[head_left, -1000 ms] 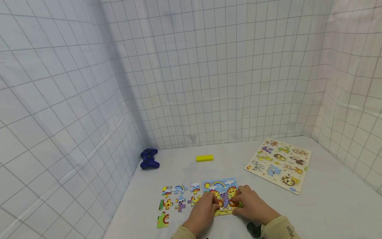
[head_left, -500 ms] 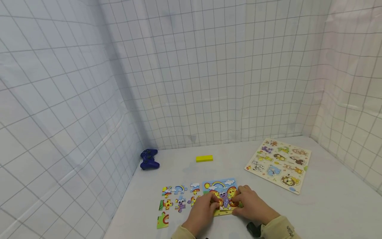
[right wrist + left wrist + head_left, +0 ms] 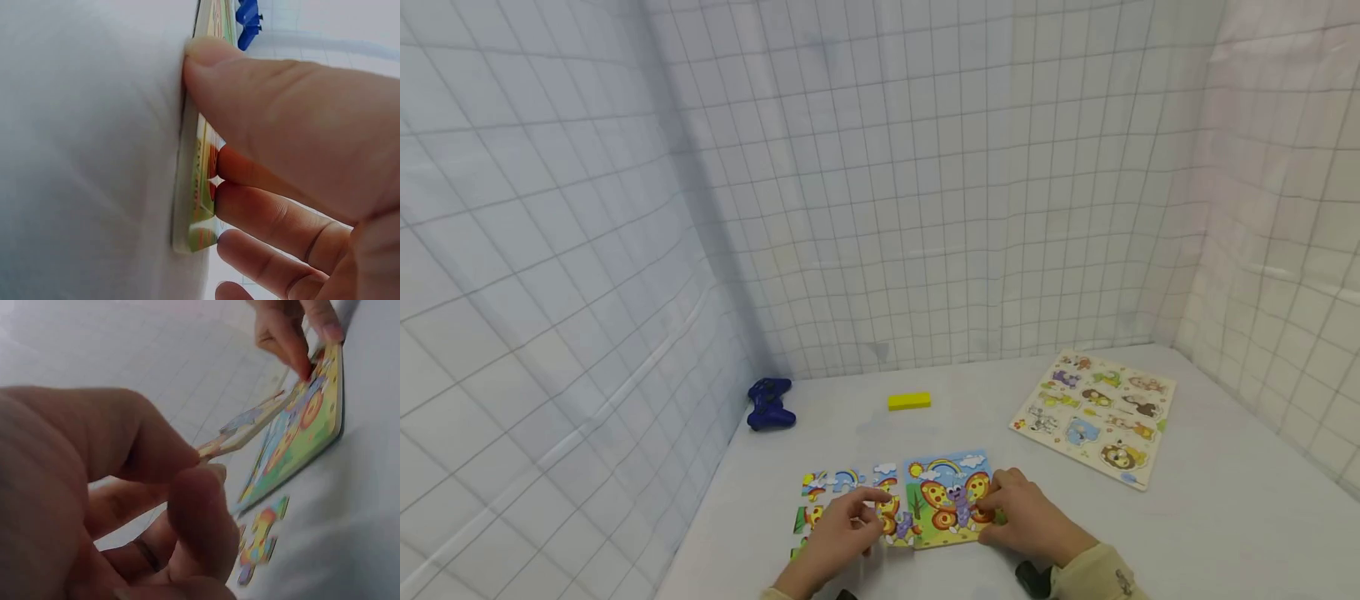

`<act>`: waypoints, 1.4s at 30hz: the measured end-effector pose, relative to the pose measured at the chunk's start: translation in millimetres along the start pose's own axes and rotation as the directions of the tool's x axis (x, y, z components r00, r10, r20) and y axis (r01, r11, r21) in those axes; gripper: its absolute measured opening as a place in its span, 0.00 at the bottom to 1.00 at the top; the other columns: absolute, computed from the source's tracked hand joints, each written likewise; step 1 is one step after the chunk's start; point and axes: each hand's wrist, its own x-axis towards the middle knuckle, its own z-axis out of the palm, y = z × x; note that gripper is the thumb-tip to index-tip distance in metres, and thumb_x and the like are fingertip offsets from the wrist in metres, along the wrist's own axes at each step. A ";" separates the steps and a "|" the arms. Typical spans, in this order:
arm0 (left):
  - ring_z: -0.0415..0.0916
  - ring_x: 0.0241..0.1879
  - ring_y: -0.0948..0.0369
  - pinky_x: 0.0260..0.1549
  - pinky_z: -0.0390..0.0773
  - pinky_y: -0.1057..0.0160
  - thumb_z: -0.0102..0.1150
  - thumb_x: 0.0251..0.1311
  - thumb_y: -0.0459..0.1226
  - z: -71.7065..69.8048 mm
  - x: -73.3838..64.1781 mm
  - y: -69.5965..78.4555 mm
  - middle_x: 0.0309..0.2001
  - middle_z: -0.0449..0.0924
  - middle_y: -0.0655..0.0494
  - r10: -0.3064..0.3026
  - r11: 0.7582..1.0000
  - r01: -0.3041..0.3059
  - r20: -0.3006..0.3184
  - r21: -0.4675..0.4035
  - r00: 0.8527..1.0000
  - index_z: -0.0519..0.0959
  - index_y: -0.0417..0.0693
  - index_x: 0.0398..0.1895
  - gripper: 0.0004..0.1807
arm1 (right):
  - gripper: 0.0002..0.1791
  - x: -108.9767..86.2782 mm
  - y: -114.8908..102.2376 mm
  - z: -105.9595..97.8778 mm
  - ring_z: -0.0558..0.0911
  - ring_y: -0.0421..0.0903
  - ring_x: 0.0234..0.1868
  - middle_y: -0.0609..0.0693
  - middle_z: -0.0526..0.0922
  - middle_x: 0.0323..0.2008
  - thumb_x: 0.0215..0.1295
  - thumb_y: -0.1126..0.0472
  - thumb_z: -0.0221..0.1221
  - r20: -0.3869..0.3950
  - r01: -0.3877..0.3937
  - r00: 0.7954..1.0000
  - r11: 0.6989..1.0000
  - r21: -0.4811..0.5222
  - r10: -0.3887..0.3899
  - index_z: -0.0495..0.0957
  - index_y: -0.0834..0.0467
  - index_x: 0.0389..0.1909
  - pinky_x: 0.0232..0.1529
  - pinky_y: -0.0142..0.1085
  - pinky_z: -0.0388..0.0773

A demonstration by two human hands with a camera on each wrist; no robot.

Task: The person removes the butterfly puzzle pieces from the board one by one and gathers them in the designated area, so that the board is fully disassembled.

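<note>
My left hand (image 3: 842, 533) pinches a jigsaw piece (image 3: 904, 527) between thumb and index finger, just left of the butterfly puzzle board (image 3: 928, 533). The piece has a purple body and orange wing parts; in the left wrist view it is tilted, seen nearly edge-on. At the board's right side, my right hand (image 3: 1026, 517) holds it, thumb (image 3: 215, 53) against the near edge and fingertips on the printed face. Other jigsaw pieces (image 3: 846, 479) lie in rows left of the board, partly hidden by my left hand. One loose piece (image 3: 257, 544) lies beside the board.
A wooden animal puzzle (image 3: 1093, 417) lies at the back right. Toward the back middle is a yellow block (image 3: 909, 402). A blue game controller (image 3: 770, 404) sits by the left wall. White gridded sheets enclose the table (image 3: 820, 433) on three sides.
My left hand has come off the board and moved left, carrying the jigsaw piece. More of the board's picture now shows. My right hand stays at the board's right edge.
</note>
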 end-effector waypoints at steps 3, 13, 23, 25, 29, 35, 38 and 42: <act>0.75 0.24 0.59 0.22 0.75 0.64 0.62 0.62 0.33 -23.4 -14.8 -12.8 0.31 0.82 0.55 -0.015 0.999 0.015 0.009 0.050 1.000 0.83 0.44 0.50 0.14 | 0.21 0.2 -1.8 1.5 0.66 0.42 0.43 0.40 0.72 0.39 0.57 0.46 0.74 0.012 -0.015 1.000 1.000 -0.009 0.015 0.90 0.55 0.46 0.42 0.39 0.65; 0.69 0.21 0.62 0.18 0.67 0.66 0.64 0.56 0.34 -48.7 -34.3 -29.8 0.25 0.80 0.59 -0.055 0.987 0.054 0.003 0.149 0.998 0.84 0.46 0.44 0.12 | 0.21 -2.2 -7.7 -2.6 0.68 0.44 0.46 0.43 0.73 0.41 0.56 0.47 0.75 0.016 -0.053 0.998 0.999 -0.006 0.053 0.90 0.56 0.47 0.44 0.43 0.68; 0.71 0.23 0.61 0.20 0.68 0.65 0.70 0.57 0.41 -45.7 -33.3 -29.6 0.25 0.80 0.60 -0.072 0.966 0.075 -0.019 0.247 0.997 0.83 0.49 0.41 0.11 | 0.22 -0.8 -4.2 0.1 0.67 0.44 0.45 0.42 0.73 0.41 0.58 0.46 0.74 0.020 -0.054 0.998 0.998 -0.010 0.055 0.89 0.55 0.48 0.44 0.42 0.68; 0.72 0.24 0.61 0.21 0.70 0.65 0.71 0.58 0.42 -47.4 -34.2 -29.2 0.26 0.80 0.60 -0.074 0.961 0.076 -0.018 0.264 0.997 0.84 0.49 0.41 0.11 | 0.22 -0.8 -4.7 -0.5 0.67 0.44 0.45 0.42 0.73 0.41 0.58 0.46 0.74 0.016 -0.049 0.999 0.999 -0.008 0.049 0.89 0.56 0.48 0.44 0.41 0.68; 0.73 0.25 0.61 0.22 0.71 0.64 0.71 0.59 0.42 -50.3 -35.1 -29.3 0.26 0.80 0.60 -0.076 0.958 0.075 -0.009 0.277 0.997 0.84 0.50 0.42 0.11 | 0.23 -1.4 -5.9 -2.1 0.68 0.44 0.45 0.42 0.73 0.41 0.57 0.47 0.75 0.007 -0.038 0.999 0.999 -0.003 0.038 0.89 0.56 0.48 0.43 0.41 0.68; 0.71 0.24 0.62 0.22 0.69 0.66 0.75 0.56 0.45 -50.1 -34.7 -33.2 0.25 0.78 0.61 -0.066 0.942 0.071 -0.025 0.327 0.998 0.83 0.51 0.40 0.13 | 0.23 -0.6 -6.0 -1.6 0.67 0.44 0.45 0.43 0.73 0.42 0.57 0.46 0.74 0.023 -0.051 0.998 0.999 -0.003 0.051 0.89 0.56 0.49 0.43 0.41 0.67; 0.70 0.23 0.63 0.23 0.68 0.67 0.76 0.55 0.46 -48.6 -34.9 -34.7 0.23 0.76 0.62 -0.047 0.927 0.058 -0.037 0.371 0.998 0.80 0.53 0.38 0.15 | 0.23 -0.5 -5.4 -0.8 0.67 0.44 0.45 0.42 0.73 0.42 0.57 0.46 0.74 0.026 -0.049 0.998 0.999 0.000 0.049 0.89 0.56 0.49 0.43 0.41 0.67; 0.70 0.22 0.65 0.23 0.68 0.66 0.75 0.56 0.47 -46.6 -35.8 -32.2 0.23 0.76 0.64 -0.013 0.904 0.030 -0.045 0.426 0.999 0.79 0.55 0.37 0.15 | 0.23 -0.7 -5.1 -0.6 0.68 0.44 0.46 0.42 0.74 0.42 0.57 0.46 0.74 0.022 -0.050 0.998 0.999 0.000 0.050 0.89 0.56 0.49 0.44 0.42 0.68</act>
